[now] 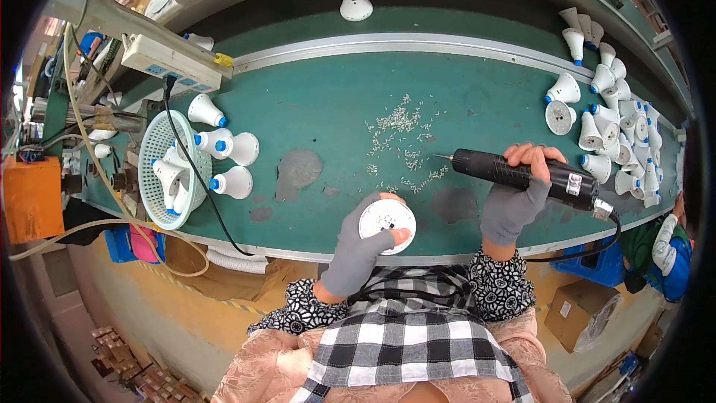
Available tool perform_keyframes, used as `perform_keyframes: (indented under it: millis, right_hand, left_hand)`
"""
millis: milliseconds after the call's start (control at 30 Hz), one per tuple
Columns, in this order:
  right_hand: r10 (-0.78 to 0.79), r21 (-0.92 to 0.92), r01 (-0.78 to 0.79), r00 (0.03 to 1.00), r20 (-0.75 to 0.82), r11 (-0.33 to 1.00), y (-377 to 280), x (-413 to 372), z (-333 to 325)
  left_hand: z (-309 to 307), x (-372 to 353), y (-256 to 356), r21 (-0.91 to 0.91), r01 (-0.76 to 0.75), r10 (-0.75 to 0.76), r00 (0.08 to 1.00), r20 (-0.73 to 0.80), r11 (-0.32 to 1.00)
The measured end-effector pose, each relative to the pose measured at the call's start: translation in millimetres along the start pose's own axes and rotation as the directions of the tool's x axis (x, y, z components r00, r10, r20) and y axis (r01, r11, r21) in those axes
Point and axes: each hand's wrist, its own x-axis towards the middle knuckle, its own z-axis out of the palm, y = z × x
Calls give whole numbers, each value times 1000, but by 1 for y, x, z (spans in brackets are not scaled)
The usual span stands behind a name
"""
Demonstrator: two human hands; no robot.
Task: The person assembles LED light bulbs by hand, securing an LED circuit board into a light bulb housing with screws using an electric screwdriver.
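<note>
I see left hand [352,254] gripping round white plastic disc-faced part [382,222], lower centre. Right hand [520,198] clutches black cylindrical power screwdriver [488,168], centre right.

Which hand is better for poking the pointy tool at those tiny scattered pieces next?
Probably the right hand: it grips the black screwdriver, whose tip points toward the tiny pieces. The left hand is busy holding the white round part.
</note>
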Motion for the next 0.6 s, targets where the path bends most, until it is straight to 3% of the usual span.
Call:
perform_keyframes:
  millis: [267, 500, 600]
  right_hand:
    - [60, -99, -61, 998, -11, 993, 15, 1, -3]
    - [103, -51, -104, 994, -32, 993, 10, 2, -4]
    - [123, 28, -123, 992, -21, 992, -8, 5, -10]
  left_hand:
    - [-2, 8, 5, -24, 35, -36, 998, -49, 999]
    - [-3, 8, 8, 34, 62, -62, 998, 7, 997]
    - [-6, 16, 0, 283, -195, 168, 979, 117, 939]
